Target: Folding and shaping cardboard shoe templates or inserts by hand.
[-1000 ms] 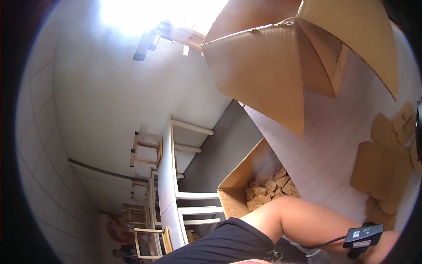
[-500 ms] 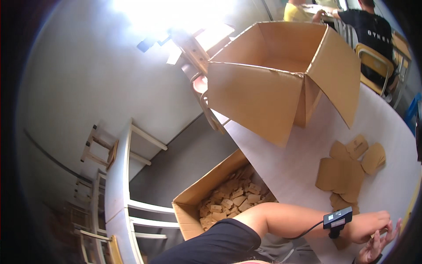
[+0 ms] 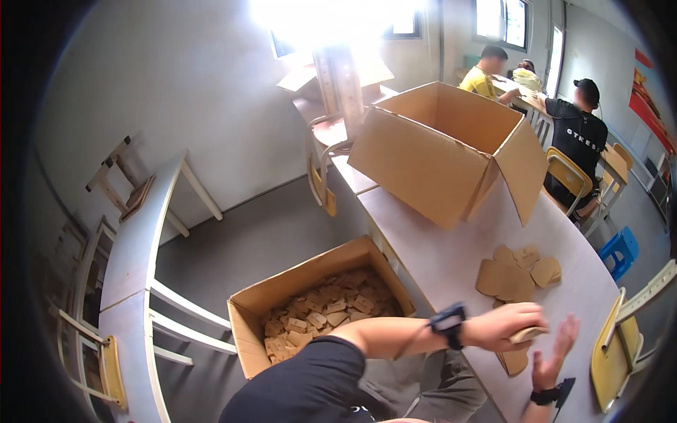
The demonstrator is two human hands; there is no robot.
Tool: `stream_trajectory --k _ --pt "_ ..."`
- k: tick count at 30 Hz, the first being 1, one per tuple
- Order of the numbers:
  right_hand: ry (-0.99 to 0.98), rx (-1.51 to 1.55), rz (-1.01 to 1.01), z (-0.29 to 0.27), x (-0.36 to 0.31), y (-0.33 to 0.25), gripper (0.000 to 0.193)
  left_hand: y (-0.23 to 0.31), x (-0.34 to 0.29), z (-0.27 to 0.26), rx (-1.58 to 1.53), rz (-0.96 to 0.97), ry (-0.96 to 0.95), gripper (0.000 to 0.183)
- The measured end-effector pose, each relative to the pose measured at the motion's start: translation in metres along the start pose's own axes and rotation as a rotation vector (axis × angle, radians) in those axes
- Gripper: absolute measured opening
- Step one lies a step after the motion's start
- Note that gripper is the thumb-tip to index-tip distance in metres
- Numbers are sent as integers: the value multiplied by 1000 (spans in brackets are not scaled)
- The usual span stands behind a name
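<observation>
Reaching across the table's near end, my left hand (image 3: 504, 326) is closed round a small stack of brown cardboard pieces (image 3: 529, 335). Beside it my right hand (image 3: 556, 350) is raised with its fingers stretched out and nothing in it. Several flat brown cardboard pieces with rounded ends (image 3: 504, 280) lie in an overlapping pile on the table, just beyond my left hand. More cardboard pieces (image 3: 515, 362) lie below that hand, partly covered by it.
A large open carton (image 3: 416, 169) stands on the white table (image 3: 423, 240), flaps hanging out. On the floor to the left, another carton (image 3: 243, 338) holds many small cardboard pieces. A yellow chair (image 3: 610, 352) stands at right. People (image 3: 575, 134) sit at a farther table.
The view has swung, bringing more of the room into sight. My hands have moved apart slightly, and the stack in my left hand now shows.
</observation>
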State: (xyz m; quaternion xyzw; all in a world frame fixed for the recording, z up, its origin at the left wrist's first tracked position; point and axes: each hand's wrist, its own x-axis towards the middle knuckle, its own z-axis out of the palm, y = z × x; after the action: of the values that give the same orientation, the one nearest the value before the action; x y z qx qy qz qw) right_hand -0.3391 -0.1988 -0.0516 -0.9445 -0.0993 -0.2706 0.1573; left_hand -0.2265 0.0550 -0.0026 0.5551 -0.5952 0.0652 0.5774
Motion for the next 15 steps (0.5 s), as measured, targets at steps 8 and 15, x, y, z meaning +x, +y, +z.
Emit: stream_trajectory --k 8,15 --pt "-401 73 15 4 10 -44 66 100 -198 -105 368 -549 0 58" --pt "-279 129 39 5 8 -41 49 101 -282 -122 705 -1002 -15 41"
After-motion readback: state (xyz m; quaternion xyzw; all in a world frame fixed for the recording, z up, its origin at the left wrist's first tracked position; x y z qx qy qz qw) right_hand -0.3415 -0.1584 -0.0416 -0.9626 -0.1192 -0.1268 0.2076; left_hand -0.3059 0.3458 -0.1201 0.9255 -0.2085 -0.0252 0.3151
